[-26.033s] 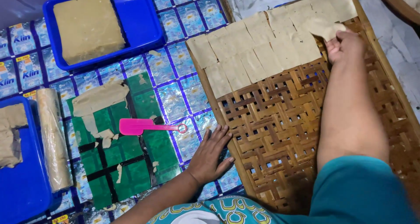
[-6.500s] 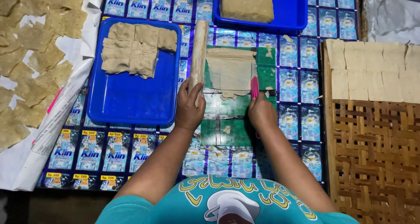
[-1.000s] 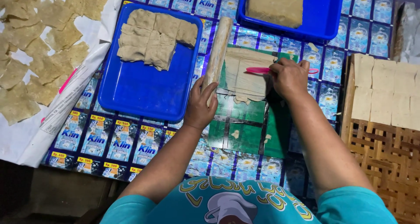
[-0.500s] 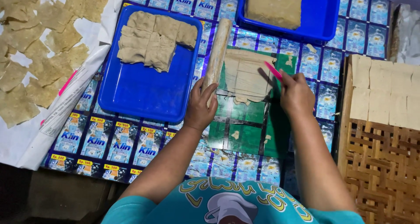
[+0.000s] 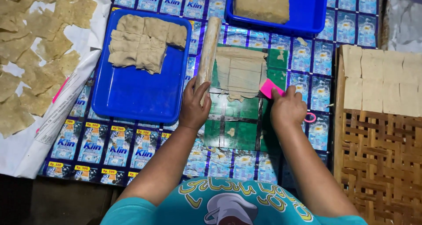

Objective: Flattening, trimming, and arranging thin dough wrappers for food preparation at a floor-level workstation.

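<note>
Teal short-sleeved shirt, yellow-and-white print

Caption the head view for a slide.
Left hand steadies rolling pin; right hand presses pink scraper against dough sheet.

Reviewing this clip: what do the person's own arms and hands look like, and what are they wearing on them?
Both arms are bare from above the elbow down to the left hand and right hand; no gloves, rings or watch show. Short turquoise sleeves of a teal T-shirt with yellow lettering and a white print cover the shoulders at the bottom edge.
</note>
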